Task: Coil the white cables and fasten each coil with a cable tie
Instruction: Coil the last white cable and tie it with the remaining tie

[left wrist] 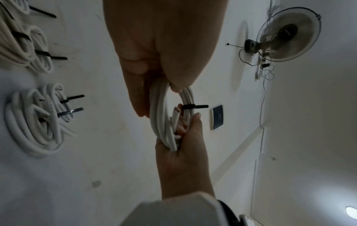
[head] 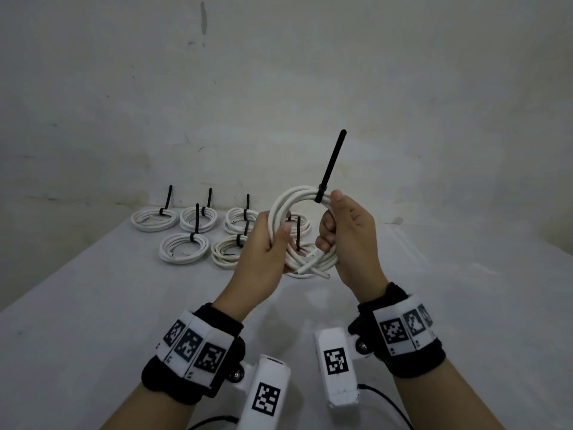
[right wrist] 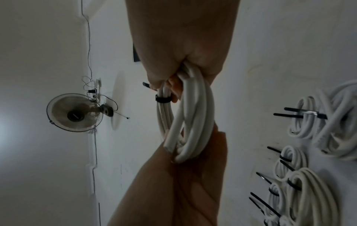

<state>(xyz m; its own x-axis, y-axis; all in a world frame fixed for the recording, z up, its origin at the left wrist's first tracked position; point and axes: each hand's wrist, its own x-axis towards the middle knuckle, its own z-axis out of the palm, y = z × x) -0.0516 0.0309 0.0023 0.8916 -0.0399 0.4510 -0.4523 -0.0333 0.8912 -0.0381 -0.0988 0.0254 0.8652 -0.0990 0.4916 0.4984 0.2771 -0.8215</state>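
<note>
A white cable coil [head: 288,209] [left wrist: 164,116] [right wrist: 191,116] is held upright above the table between both hands. My left hand [head: 263,243] grips its left side, fingers curled round the strands. My right hand [head: 344,231] grips the right side, thumb close to a black cable tie [head: 331,162] [left wrist: 191,106] [right wrist: 163,98] that wraps the top of the coil, its tail pointing up. Two cut cable ends [head: 313,268] stick out at the bottom between the hands.
Several tied white coils [head: 183,246] with upright black tie tails lie in rows on the white table [head: 93,305], behind and left of the hands; one lies partly hidden under them. A wall rises behind the table. A wall fan [left wrist: 286,35] shows in the wrist views.
</note>
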